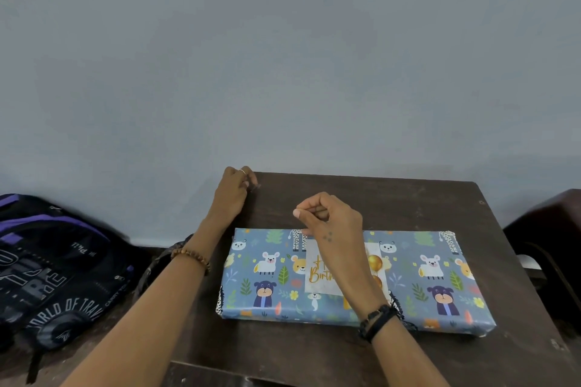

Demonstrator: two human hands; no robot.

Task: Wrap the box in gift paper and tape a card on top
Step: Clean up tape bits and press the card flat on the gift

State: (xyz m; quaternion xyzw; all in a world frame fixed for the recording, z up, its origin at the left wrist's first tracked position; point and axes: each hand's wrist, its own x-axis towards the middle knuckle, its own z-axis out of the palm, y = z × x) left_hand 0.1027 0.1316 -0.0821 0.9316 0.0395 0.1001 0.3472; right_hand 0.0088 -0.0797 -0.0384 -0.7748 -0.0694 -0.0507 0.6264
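While the box (355,280) lies long axis 9-to-3, card (317,273) on top: right hand (333,223) nearest, pinching, perhaps tape; left hand (234,192) at 11 pinching something small.

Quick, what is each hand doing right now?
Left hand: fingers curled at the table corner; holding anything, cannot tell.
Right hand: pinching, contents unclear.

We see the left hand (234,190) extended far and left, fingers curled, pinching something small; what it is cannot be told. The right hand (330,223) hovers nearer, fingers curled, thumb and forefinger pinched together. Both forearms are bare, wrists banded.
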